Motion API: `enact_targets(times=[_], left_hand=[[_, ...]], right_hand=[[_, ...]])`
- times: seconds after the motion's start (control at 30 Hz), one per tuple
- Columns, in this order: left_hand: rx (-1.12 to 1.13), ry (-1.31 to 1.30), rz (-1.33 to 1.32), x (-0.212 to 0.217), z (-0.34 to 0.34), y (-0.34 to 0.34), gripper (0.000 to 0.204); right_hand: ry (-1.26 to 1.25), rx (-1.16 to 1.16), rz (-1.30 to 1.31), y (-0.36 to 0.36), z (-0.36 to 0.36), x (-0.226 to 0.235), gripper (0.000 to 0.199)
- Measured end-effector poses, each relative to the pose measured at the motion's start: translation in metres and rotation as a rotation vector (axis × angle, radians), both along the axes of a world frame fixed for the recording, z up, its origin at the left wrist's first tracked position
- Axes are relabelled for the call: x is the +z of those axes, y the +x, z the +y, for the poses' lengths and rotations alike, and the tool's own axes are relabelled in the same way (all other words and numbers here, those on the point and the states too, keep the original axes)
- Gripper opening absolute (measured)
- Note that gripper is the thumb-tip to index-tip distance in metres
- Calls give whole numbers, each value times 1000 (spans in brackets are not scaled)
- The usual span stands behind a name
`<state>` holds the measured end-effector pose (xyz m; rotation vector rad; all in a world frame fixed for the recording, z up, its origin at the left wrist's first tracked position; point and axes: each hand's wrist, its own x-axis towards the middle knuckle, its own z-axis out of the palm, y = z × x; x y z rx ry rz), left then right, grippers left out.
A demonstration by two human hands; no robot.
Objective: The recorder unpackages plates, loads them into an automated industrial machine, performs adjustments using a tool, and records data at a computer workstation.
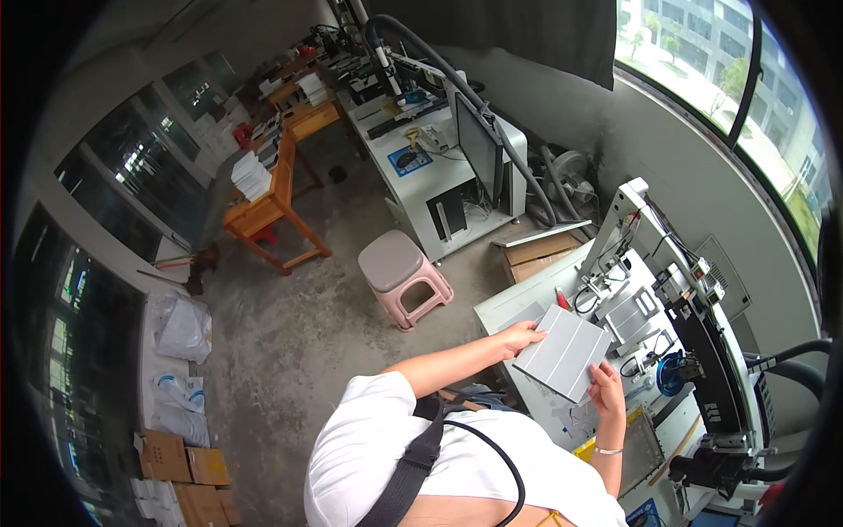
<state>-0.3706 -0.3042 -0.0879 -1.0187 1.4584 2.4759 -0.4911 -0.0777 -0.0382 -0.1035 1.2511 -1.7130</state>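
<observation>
A flat grey rectangular panel [565,353] with thin light lines across it is held tilted in front of me, above a white machine table. At its upper left corner my left hand [522,339] grips the edge, thumb on top. My right hand [606,388], with a bracelet at the wrist, has its fingers curled at the panel's lower right edge; part of them is hidden. Just beyond the panel, a grey metal fixture [634,318] sits on the machine. A red-handled tool [561,298] lies near the panel's far edge.
The machine's dark rail [711,360] and hoses rise to my right. Ahead stand a pink stool with a grey seat [392,262] and a white workstation with a monitor [479,149]. A wooden table [279,204] with stacked white sheets is farther left. Cardboard boxes [165,455] line the left wall.
</observation>
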Motion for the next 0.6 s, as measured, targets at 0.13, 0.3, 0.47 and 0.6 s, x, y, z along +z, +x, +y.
enact_targets(times=[0.13,0.3,0.47,0.6], left_hand=[[-27,-22,-7,15,-12,-16,43],[-67,-58,-26,20,-19,-29,51],[-183,-7,-40,4,-23,-54,50],[-295,7,-31,-8,-39,-72,53]], right_hand=[[-13,-37,6,-16,-6,-7,26],[-1,-86,14,-24,-7,-25,28],[123,-183,20,-23,3,-38,34],[261,-242,76,-37,4,-54,56]])
